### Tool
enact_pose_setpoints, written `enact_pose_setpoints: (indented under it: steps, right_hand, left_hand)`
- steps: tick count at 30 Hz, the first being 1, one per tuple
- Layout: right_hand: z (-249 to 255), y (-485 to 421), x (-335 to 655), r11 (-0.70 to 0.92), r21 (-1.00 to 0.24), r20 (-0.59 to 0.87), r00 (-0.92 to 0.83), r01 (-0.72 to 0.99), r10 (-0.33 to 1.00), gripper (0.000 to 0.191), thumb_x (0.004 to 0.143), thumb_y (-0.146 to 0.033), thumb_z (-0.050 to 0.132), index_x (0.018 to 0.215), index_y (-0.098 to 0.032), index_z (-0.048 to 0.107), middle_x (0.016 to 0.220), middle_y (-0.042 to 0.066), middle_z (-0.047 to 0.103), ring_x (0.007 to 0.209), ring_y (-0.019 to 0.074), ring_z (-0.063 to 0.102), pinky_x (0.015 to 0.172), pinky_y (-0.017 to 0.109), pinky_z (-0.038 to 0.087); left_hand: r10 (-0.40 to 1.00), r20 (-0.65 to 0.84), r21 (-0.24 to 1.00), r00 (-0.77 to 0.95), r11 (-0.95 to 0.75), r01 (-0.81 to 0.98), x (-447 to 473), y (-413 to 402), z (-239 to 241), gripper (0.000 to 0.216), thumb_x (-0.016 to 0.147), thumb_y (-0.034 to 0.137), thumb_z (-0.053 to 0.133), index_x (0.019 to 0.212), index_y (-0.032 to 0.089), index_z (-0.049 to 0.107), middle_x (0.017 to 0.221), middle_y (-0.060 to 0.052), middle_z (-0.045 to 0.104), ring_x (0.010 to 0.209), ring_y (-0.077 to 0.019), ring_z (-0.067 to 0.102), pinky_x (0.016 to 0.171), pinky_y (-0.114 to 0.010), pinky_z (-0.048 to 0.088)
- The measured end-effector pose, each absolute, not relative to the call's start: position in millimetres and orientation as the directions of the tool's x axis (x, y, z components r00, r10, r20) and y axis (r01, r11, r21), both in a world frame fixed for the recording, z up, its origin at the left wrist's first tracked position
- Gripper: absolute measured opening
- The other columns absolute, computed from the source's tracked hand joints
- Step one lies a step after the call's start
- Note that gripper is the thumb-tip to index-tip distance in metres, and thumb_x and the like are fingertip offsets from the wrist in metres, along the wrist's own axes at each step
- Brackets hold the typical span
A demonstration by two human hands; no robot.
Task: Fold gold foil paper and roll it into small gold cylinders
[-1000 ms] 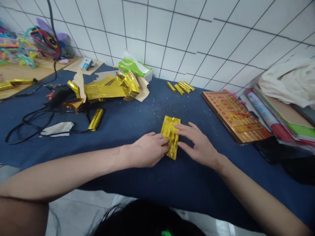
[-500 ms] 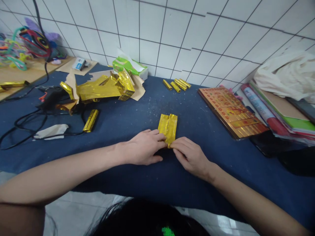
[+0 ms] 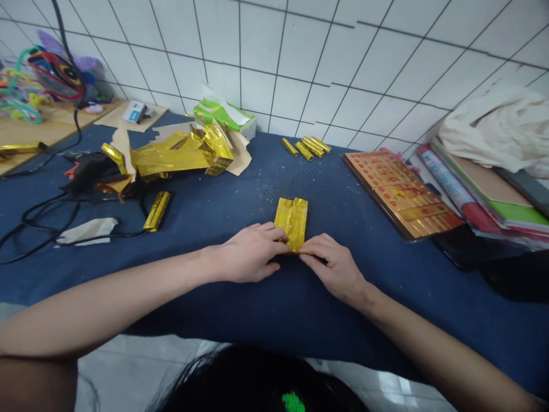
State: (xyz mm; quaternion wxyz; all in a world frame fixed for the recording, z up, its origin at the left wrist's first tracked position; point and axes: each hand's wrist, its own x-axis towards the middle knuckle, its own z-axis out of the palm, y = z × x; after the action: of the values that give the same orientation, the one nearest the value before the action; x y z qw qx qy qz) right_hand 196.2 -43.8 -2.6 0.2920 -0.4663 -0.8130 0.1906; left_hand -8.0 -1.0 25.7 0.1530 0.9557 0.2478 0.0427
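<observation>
A creased piece of gold foil paper (image 3: 292, 220) lies on the dark blue tablecloth (image 3: 240, 312) in front of me. At its near left corner, my left hand (image 3: 257, 252) presses down with the fingertips, its thumb held apart below. My right hand (image 3: 332, 264) pinches the near right corner between thumb and fingers. The near edge looks folded, partly hidden by my fingers. Several small rolled gold tubes (image 3: 313, 147) lie by the wall. To the left, a thicker gold roll (image 3: 157, 212) rests on the cloth.
Crumpled gold foil scraps (image 3: 175, 157) lie back left, before a green tissue pack (image 3: 223, 117). A black glue gun (image 3: 88, 174) and its cord (image 3: 32, 220) spread at left. A stack of red-gold printed sheets (image 3: 403, 197) and books (image 3: 510, 200) stand at right.
Both hands stay at the near edge of the foil paper. The fingers of my right hand have shifted slightly up along its corner, and the near edge looks flatter. The view has moved a little.
</observation>
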Motion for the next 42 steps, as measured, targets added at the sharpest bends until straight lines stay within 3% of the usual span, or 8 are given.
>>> enact_pose_setpoints:
  steps: [7, 12, 17, 20, 32, 42]
  right_hand:
    - [1, -39, 196, 0.335, -0.628, 0.160, -0.304, 0.703, 0.939, 0.014, 0.081, -0.019, 0.052, 0.083, -0.023, 0.066, 0.081, -0.001, 0.068, 0.075, 0.0161, 0.058, 0.071, 0.033, 0.047]
    - [-3, -37, 196, 0.191, -0.681, 0.079, -0.188, 0.707, 0.979, 0.013, 0.078, -0.023, 0.053, 0.087, -0.023, 0.063, 0.079, 0.001, 0.066, 0.072, 0.0165, 0.061, 0.068, 0.033, 0.048]
    - [-6, -37, 195, 0.122, -0.762, 0.046, -0.135, 0.636, 0.990, 0.014, 0.075, -0.023, 0.055, 0.089, -0.022, 0.055, 0.075, -0.002, 0.064, 0.069, 0.0142, 0.060, 0.063, 0.029, 0.047]
    - [-7, -37, 195, 0.130, -0.756, 0.053, -0.138, 0.641, 0.989, 0.010, 0.075, -0.024, 0.055, 0.085, -0.022, 0.054, 0.074, -0.002, 0.062, 0.067, 0.0137, 0.059, 0.062, 0.028, 0.046]
    - [-7, -37, 194, 0.137, -0.789, 0.055, -0.154, 0.599, 0.987, 0.010, 0.076, -0.022, 0.054, 0.086, -0.021, 0.056, 0.076, 0.000, 0.063, 0.069, 0.0142, 0.060, 0.065, 0.030, 0.048]
    - [-6, -38, 193, 0.122, -0.802, 0.034, -0.158, 0.585, 0.987, 0.017, 0.076, -0.021, 0.054, 0.093, -0.022, 0.058, 0.076, -0.001, 0.062, 0.067, 0.0129, 0.058, 0.065, 0.029, 0.046]
  left_hand:
    - [0.560, 0.031, 0.456, 0.828, -0.745, 0.487, -6, 5, 18, 0.018, 0.084, 0.019, 0.049, 0.092, 0.018, 0.065, 0.105, -0.004, 0.058, 0.097, -0.0173, 0.049, 0.086, -0.030, 0.042]
    - [0.633, 0.076, 0.558, 0.770, -0.667, 0.493, -4, 8, 12, 0.016, 0.082, 0.017, 0.051, 0.094, 0.018, 0.061, 0.098, -0.002, 0.059, 0.095, -0.0160, 0.051, 0.086, -0.031, 0.042]
    - [0.753, 0.005, 0.607, 0.658, -0.525, 0.596, -3, 8, 15, 0.012, 0.077, 0.024, 0.059, 0.085, 0.016, 0.057, 0.089, -0.001, 0.057, 0.080, -0.0147, 0.056, 0.073, -0.030, 0.046]
    - [0.761, -0.027, 0.625, 0.648, -0.494, 0.605, -2, 9, 17, 0.011, 0.077, 0.026, 0.059, 0.075, 0.015, 0.059, 0.095, -0.002, 0.057, 0.081, -0.0139, 0.057, 0.076, -0.029, 0.046]
    - [0.768, 0.018, 0.590, 0.640, -0.525, 0.614, -2, 5, 10, 0.013, 0.080, 0.022, 0.056, 0.074, 0.014, 0.063, 0.099, -0.005, 0.050, 0.090, -0.0149, 0.053, 0.087, -0.033, 0.044]
    - [0.699, 0.059, 0.511, 0.713, -0.635, 0.580, -4, 5, 11, 0.013, 0.081, 0.024, 0.056, 0.080, 0.014, 0.064, 0.096, -0.004, 0.055, 0.091, -0.0173, 0.047, 0.086, -0.034, 0.041]
